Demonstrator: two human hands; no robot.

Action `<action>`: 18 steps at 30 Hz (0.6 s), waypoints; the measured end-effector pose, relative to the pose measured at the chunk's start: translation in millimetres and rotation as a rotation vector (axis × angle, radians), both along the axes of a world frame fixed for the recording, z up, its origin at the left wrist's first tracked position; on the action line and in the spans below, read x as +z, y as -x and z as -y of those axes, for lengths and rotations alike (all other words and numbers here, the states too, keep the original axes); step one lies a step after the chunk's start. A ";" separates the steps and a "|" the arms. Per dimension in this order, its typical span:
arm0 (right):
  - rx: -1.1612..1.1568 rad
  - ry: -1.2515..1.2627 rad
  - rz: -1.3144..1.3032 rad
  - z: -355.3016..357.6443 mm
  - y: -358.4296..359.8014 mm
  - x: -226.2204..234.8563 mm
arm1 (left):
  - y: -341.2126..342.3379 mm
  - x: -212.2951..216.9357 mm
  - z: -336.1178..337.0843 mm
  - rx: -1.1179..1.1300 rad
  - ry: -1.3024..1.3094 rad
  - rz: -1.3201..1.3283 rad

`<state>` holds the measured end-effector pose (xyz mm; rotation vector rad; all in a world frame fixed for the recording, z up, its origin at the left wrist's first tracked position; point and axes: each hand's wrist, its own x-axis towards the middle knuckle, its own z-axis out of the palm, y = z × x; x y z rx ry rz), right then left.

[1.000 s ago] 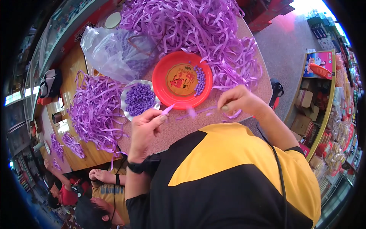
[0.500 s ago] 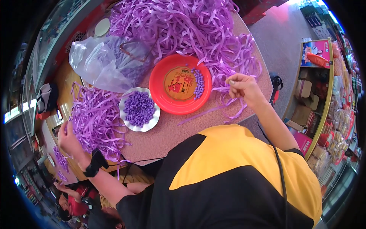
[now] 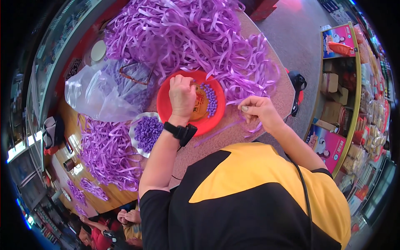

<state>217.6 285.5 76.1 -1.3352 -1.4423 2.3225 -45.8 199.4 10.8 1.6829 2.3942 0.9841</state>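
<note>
My left hand, a dark band on its wrist, is over the left side of a red plate. Its fingers are curled in, and the back of the hand hides whatever they may hold. Small purple beads lie along the plate's right side. To the right of the plate, my right hand is closed, thumb against fingers. Purple ribbon strands run close to its fingertips; what it pinches is too small to make out. More purple beads fill a white scalloped dish left of the plate.
A big heap of purple ribbon covers the table's far side; a smaller ribbon pile lies at left. Glasses rest on a clear plastic bag. Shelves stand at right. Other people's hands show at lower left.
My left hand has come from beside the left ribbon pile to over the red plate. The right hand has moved slightly down and stays closed. The whole view has shifted a little.
</note>
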 end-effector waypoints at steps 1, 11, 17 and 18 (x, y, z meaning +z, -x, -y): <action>-0.014 -0.006 0.005 1.8 -3.6 1.7 | -2.1 -4.4 -6.3 -0.015 0.001 0.002; -0.052 0.016 -0.018 3.7 -15.0 -1.1 | -1.9 -32.2 -15.7 -0.061 0.075 -0.095; 0.010 -0.132 -0.082 -4.8 11.5 -1.0 | -11.0 27.5 7.2 0.233 0.115 1.483; 0.010 -0.133 -0.083 -2.7 19.9 0.8 | -10.7 32.8 14.7 0.163 0.014 1.811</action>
